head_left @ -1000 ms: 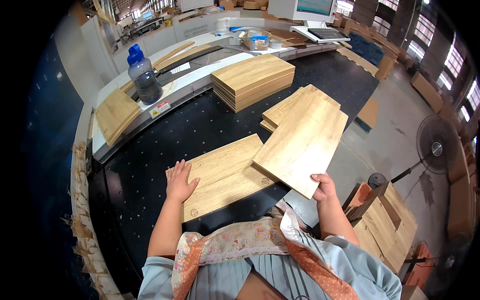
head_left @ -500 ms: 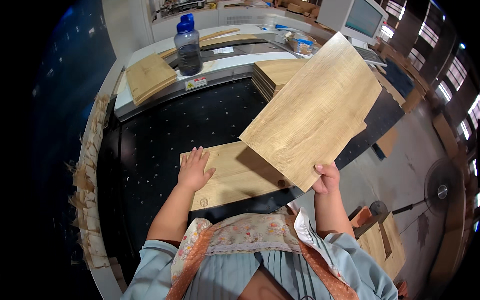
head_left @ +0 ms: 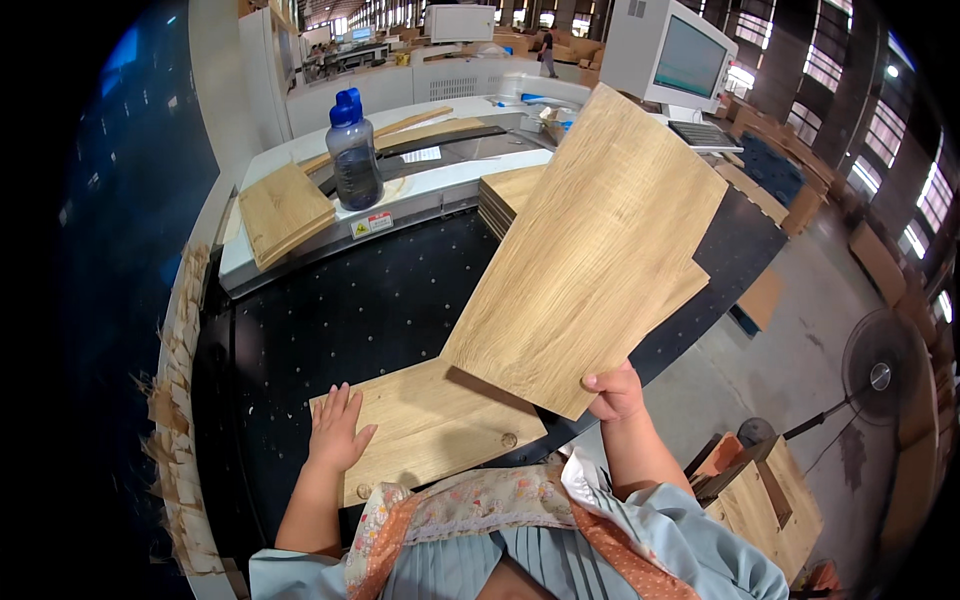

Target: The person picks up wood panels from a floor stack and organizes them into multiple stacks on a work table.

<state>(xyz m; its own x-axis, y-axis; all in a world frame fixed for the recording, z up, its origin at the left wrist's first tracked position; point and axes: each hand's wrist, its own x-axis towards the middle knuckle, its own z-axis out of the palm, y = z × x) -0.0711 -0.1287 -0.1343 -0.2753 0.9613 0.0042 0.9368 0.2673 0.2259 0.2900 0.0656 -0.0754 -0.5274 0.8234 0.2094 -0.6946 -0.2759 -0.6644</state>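
Note:
My left hand (head_left: 338, 435) lies flat with fingers spread on the left end of a light wood-grain board (head_left: 425, 420). That board rests on the black table near my body and has small round holes along its near edge. My right hand (head_left: 612, 392) grips the lower right corner of a second wood-grain board (head_left: 600, 250), thumb on top. This board is held tilted up above the table, over the right part of the lying board. Behind the raised board a stack of similar boards (head_left: 508, 192) is partly hidden, and another board edge (head_left: 690, 285) shows at its right.
A blue-capped bottle (head_left: 355, 160) and several stacked boards (head_left: 285, 215) stand on the white ledge behind the black dotted table (head_left: 330, 320). A monitor (head_left: 685, 60) and keyboard (head_left: 705, 137) are at the back right. A fan (head_left: 880, 375) stands on the right floor. Far off, a person (head_left: 547, 52) stands.
The view has tilted up, showing more of the hall behind. Both hands keep their places on the two boards; the raised board looks slightly more upright.

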